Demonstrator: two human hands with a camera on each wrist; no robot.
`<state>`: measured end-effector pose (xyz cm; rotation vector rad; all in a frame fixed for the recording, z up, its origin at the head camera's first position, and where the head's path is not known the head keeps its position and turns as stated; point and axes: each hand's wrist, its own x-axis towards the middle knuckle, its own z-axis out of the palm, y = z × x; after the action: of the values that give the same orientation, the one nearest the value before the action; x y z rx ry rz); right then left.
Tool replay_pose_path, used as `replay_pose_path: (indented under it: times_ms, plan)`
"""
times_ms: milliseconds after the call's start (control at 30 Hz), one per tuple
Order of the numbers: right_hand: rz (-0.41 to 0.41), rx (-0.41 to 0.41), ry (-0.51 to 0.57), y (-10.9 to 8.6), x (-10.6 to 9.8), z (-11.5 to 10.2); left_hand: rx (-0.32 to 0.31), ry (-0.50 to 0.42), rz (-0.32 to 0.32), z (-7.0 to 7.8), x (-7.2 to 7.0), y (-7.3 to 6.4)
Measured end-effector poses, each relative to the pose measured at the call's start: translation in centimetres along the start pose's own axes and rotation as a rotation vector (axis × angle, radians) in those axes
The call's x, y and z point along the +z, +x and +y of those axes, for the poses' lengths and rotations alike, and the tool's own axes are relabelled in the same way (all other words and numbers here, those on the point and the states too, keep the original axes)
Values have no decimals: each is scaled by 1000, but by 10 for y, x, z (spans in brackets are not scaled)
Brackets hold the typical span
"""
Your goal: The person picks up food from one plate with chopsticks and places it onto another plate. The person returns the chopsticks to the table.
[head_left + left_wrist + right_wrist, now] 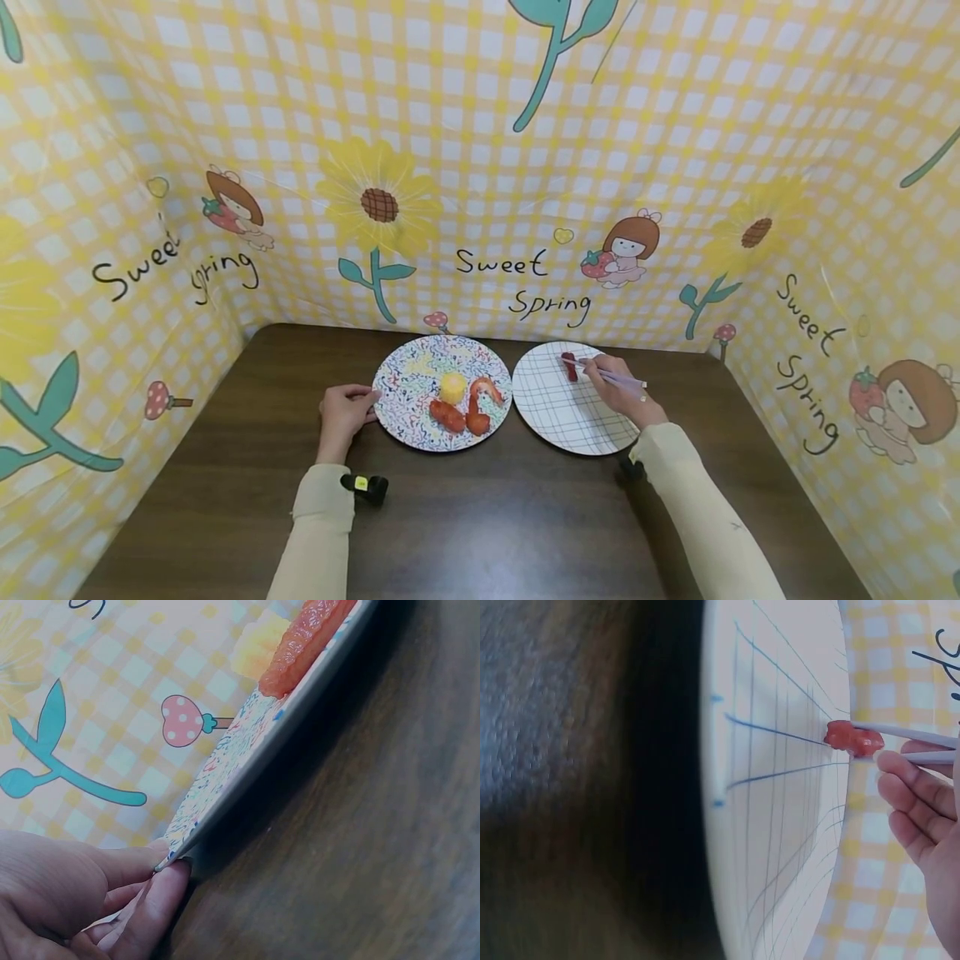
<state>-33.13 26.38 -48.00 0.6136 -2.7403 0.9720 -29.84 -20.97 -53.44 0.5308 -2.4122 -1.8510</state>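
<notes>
With thumb and fingers, my left hand (pixel 345 414) pinches the left rim of a colourful speckled plate (pixel 405 417). On that plate lie a yellow round piece (pixel 453 387), a reddish sausage (pixel 447 416), an orange shrimp (pixel 487 389) and a small drumstick-shaped piece (pixel 477 422). To the right is a white plate with a dark grid (pixel 547 412). Over its far part, my right hand (pixel 621 386) holds light purple chopsticks (pixel 904 733). Their tips are at a dark red food piece (pixel 853 739), one on each side of it in the right wrist view.
Both plates sit side by side near the back of a dark wooden table (pixel 465 517), rims close together. A yellow checked cloth (pixel 465 208) with printed flowers hangs behind and at both sides. Black wrist cameras (pixel 366 487) are strapped on the wrists.
</notes>
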Motion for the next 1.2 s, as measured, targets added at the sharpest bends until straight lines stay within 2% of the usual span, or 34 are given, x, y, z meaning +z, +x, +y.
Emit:
replay_pose_path:
  times_ms: [167,333,567,700,933,1067,1200]
  plan:
    - [-12,1,-3,0,3,7,0,-3,-5,-1,-1,0]
    - [-43,40,29,3,6,14,-9,5,3,2,0,0]
    - [-33,28,31,1,7,9,-13,5,8,3,0,-2]
    - [16,-72,-7,-3,7,-4,-9,3,-5,3,-1,-3]
    - [79,-354,-154,-3,7,-22,-15,2,-4,3,0,-3]
    - [90,-404,-214,-3,8,-31,-10,-5,-11,3,-1,-3]
    - [74,-416,-248,-1,11,-38,-7,-4,-10,3,-1,-2]
